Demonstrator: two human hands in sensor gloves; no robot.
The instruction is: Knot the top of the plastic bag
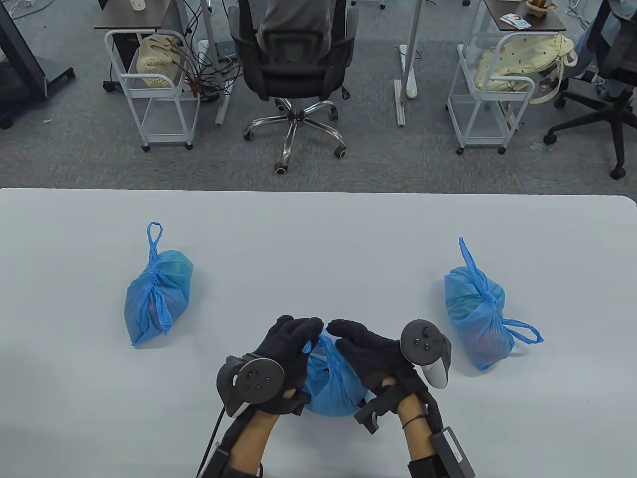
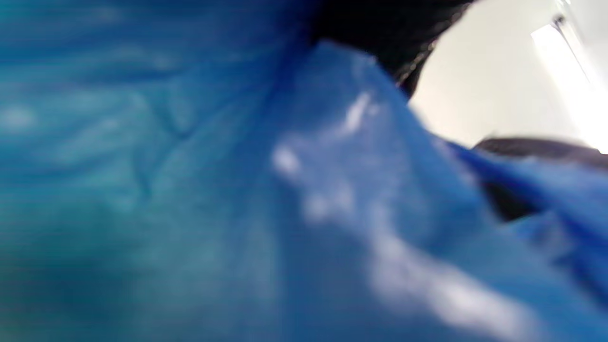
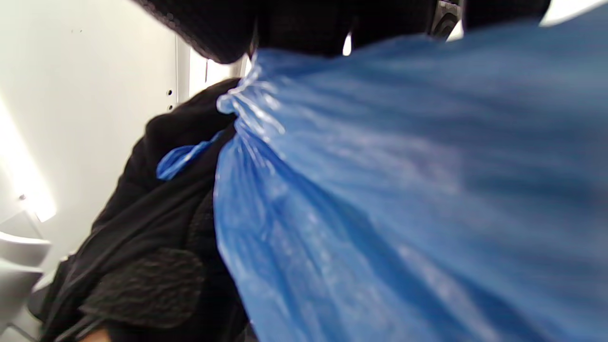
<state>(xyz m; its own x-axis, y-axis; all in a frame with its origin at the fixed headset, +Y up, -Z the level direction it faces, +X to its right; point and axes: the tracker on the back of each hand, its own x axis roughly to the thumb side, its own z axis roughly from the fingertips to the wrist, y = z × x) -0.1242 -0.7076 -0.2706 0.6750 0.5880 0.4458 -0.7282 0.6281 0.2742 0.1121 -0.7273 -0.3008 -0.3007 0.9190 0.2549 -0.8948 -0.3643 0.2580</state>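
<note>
Nearest us, at the near edge of the table, sits the blue bag we are working on, wedged between our two hands. We take this bag as the landmark for everything below.

Left hand: curled over the bag's top from its left side, fingertips bent down onto the gathered plastic. Right hand: curled over from the right, fingertips meeting the left ones just above the bag. Both hands appear to pinch the plastic at the top; exactly which strands each holds we cannot tell, since the gloves cover the contact. The right wrist view shows the plastic bunched into a tight neck directly under the right fingers. The left wrist view is blurred and filled with blue film, with only a dark glove edge at the top.

Key relation: the bag body lies below and slightly toward us from the fingertips; its gathered top runs up and away from us to the point where the fingertips meet. The two hands look equally near that point. We judge the knot is not finished, and the next move depends on the two ends crossing at that neck.

Farther out, a tied bag lies left of the landmark and another tied bag lies right of it, both well apart from our hands.

Beyond the table: an office chair and two white carts.
</note>
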